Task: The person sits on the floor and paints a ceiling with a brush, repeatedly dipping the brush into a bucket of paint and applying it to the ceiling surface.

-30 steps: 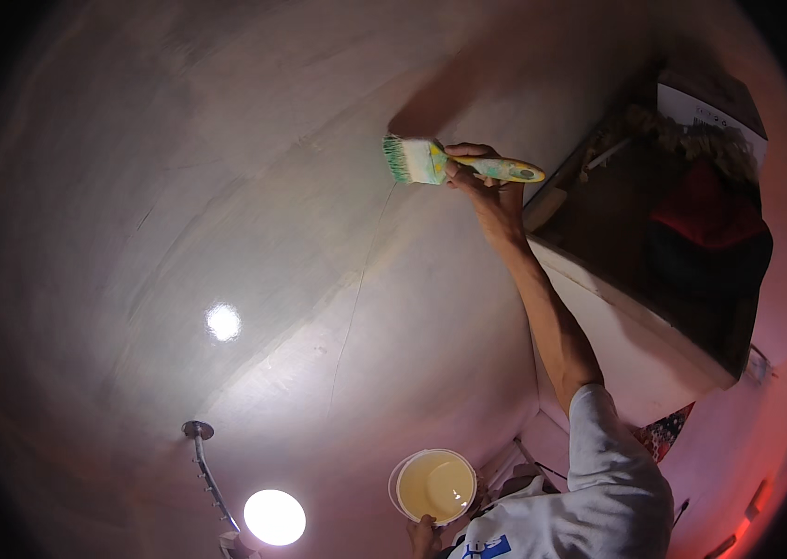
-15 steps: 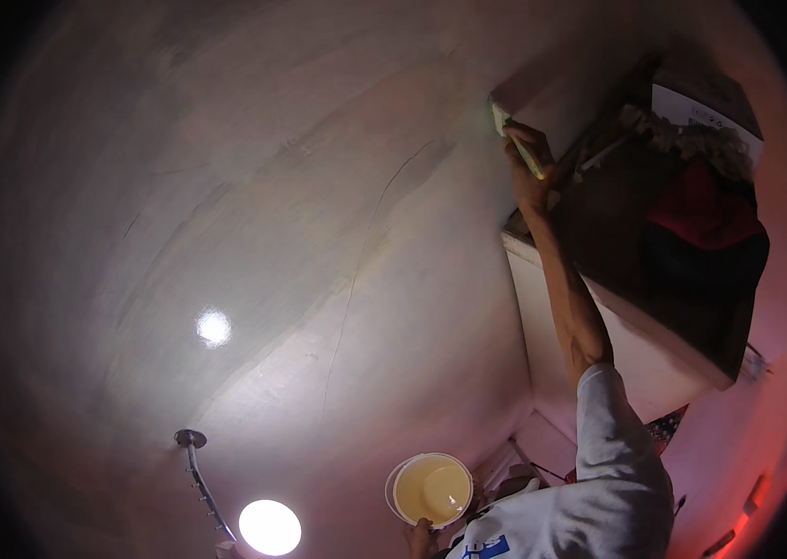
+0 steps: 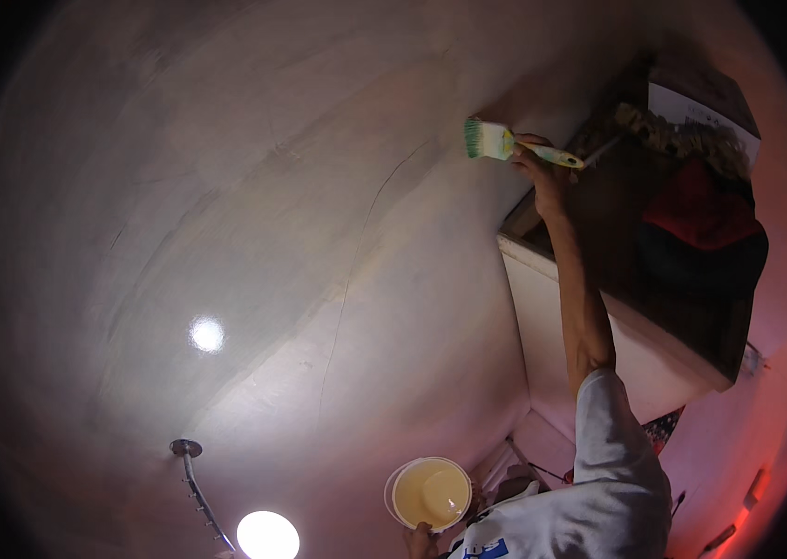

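A wide flat paintbrush (image 3: 498,141) with green-tipped bristles and a pale, paint-smeared handle is held in my right hand (image 3: 547,177), fingers closed round the handle. Its bristles point left, at or very near the bare pinkish-grey wall (image 3: 412,242); whether they touch it I cannot tell. Low in the view, my left hand (image 3: 422,540) grips the near rim of a white bucket (image 3: 390,492). Pale yellow paint (image 3: 445,489) shows inside the bucket. Most of the left hand's fingers are hidden by the bucket.
Right of the wall juts a ledge (image 3: 552,265) with a dark top, holding a red and black cloth item (image 3: 705,219), a white box (image 3: 687,102) and a beige fringed bundle (image 3: 682,140). A metal rail (image 3: 194,480) and a bright round lamp (image 3: 268,536) are at lower left. A long crack crosses the wall.
My right hand has turned the paintbrush from edge-on to broadside, and its bristles have shifted left and slightly down. The bucket in my left hand has stayed nearly in place.
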Motion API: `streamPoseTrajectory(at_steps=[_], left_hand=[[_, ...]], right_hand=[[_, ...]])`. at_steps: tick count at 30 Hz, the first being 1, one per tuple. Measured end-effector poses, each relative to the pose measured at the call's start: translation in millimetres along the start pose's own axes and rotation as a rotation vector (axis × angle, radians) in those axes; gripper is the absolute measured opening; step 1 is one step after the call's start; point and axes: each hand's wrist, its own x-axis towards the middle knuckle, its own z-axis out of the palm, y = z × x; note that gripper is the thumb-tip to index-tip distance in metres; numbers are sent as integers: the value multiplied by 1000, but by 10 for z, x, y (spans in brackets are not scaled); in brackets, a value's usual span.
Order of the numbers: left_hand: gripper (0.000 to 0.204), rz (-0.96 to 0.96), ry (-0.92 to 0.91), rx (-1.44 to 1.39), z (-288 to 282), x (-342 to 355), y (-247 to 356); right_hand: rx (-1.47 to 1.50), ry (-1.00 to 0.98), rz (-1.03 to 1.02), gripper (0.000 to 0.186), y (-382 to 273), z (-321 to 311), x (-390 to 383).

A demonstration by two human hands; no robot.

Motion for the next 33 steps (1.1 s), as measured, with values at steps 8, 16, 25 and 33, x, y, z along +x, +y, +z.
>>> streamPoseTrajectory(at_steps=[8, 16, 25, 33], left_hand=[[33, 23, 27, 9, 39, -132, 1], [33, -48, 14, 171, -380, 149, -430], [32, 61, 12, -47, 304, -347, 164], [27, -14, -4, 20, 60, -101, -52]], right_hand=[[-47, 212, -134, 27, 189, -223, 362], [-314, 91, -465, 25, 204, 302, -275], [-118, -152, 10, 23, -94, 118, -359], [-204, 277, -127, 25, 123, -420, 515]])
